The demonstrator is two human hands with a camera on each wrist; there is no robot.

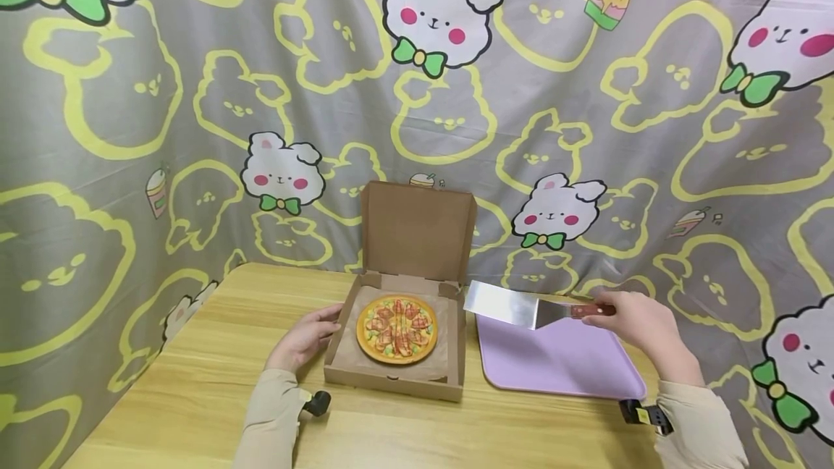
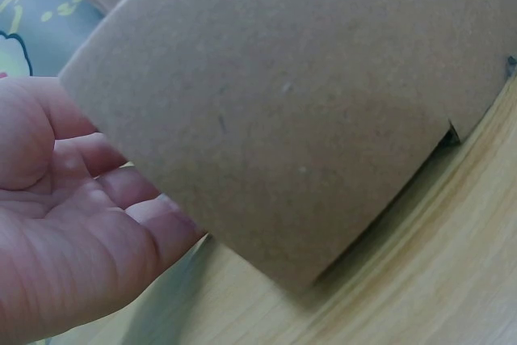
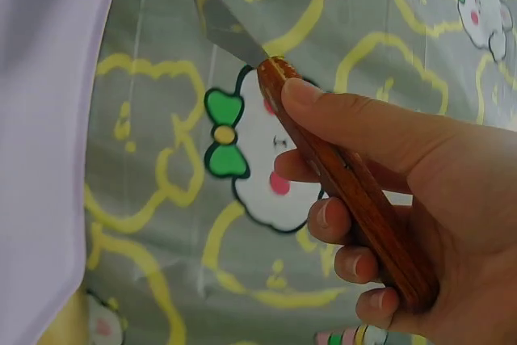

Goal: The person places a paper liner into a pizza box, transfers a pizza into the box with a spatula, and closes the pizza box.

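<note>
My right hand [image 1: 641, 324] grips the wooden handle [image 3: 343, 183] of a metal spatula [image 1: 502, 305], fingers curled round it. The spatula's flat blade points left, above the purple tray [image 1: 560, 364] and close to the right side of an open cardboard pizza box [image 1: 394, 382]. Inside the box a round pizza [image 1: 397, 329] with colourful toppings lies on brown paper [image 1: 433, 368]. At the box's left wall is my left hand [image 1: 305, 339]. Its fingers look relaxed in the left wrist view, against the cardboard side [image 2: 283, 119], which partly hides them.
The box lid [image 1: 417, 234] stands upright at the back. A wooden table [image 1: 215, 353] carries the box and tray. Behind it hangs a grey curtain [image 1: 365, 114] with rabbit prints, reaching round both sides.
</note>
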